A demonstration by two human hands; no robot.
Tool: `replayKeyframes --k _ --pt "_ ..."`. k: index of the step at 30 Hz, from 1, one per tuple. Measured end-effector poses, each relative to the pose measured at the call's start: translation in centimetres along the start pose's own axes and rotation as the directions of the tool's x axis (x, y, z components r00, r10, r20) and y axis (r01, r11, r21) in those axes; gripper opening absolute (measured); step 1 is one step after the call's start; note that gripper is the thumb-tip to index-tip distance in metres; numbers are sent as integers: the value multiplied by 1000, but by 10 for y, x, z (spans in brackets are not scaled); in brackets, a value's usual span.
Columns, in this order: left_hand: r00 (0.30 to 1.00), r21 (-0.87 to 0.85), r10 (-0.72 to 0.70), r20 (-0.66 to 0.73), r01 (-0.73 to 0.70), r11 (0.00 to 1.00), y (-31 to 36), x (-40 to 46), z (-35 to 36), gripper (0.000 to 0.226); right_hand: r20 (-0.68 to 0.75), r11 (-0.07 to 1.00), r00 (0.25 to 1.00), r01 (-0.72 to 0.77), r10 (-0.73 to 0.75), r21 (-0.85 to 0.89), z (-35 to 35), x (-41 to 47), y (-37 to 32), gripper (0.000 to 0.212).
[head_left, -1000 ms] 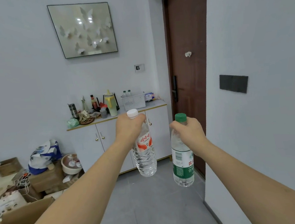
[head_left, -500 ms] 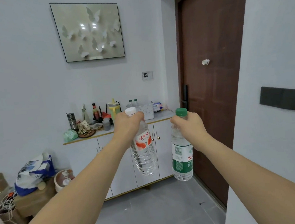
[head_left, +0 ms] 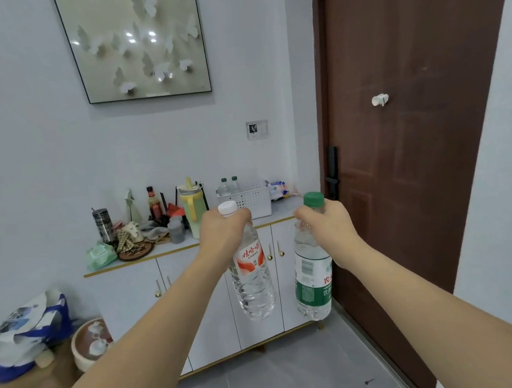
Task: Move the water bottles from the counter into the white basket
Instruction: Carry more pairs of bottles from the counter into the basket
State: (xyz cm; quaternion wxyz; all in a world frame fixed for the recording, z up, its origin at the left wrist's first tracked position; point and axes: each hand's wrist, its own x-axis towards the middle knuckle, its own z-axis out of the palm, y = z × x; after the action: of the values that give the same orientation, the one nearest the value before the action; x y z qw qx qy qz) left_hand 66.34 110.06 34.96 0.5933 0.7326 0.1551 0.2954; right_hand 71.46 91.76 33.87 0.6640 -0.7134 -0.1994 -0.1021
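My left hand (head_left: 223,233) grips the neck of a clear water bottle with a white cap and red label (head_left: 252,273), hanging slightly tilted. My right hand (head_left: 324,225) holds a green-capped bottle with a green label (head_left: 312,284) by its neck. Both are held out in front of me, short of the white cabinet counter (head_left: 167,250). The white perforated basket (head_left: 250,198) stands on the counter's right part, beyond my hands. Two small water bottles (head_left: 229,185) stand upright in its back left corner.
The counter's left half is crowded: a steel tumbler (head_left: 102,225), a sauce bottle (head_left: 153,203), a green-yellow jug (head_left: 192,209), a grey cup (head_left: 176,230) and a green packet (head_left: 99,254). A brown door (head_left: 413,150) is at right. Bags and boxes (head_left: 26,331) lie on the floor at left.
The cabinet and basket have grown larger and closer in view, and the door has shifted toward centre. Both hands still hold their bottles out front in the same way.
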Motion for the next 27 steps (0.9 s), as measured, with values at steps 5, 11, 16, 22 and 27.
replayKeyframes --k 5,11,16,22,27 --pt "998 26 40 -46 -39 999 -1 81 26 14 8 1000 1000 14 -14 7 17 86 26 27" --pt "996 39 70 -54 -68 997 5 163 49 28 6 1000 1000 21 -21 4 35 173 49 24" --pt "996 35 55 -63 -53 998 -2 224 68 27 -11 1000 1000 -14 14 24 51 230 73 21" --pt "995 39 86 -43 -84 996 -22 305 83 14 -28 1000 999 -25 25 10 77 302 108 20" --pt "991 8 134 -8 -134 991 -34 384 89 24 -40 1000 999 -23 23 3 108 370 130 20"
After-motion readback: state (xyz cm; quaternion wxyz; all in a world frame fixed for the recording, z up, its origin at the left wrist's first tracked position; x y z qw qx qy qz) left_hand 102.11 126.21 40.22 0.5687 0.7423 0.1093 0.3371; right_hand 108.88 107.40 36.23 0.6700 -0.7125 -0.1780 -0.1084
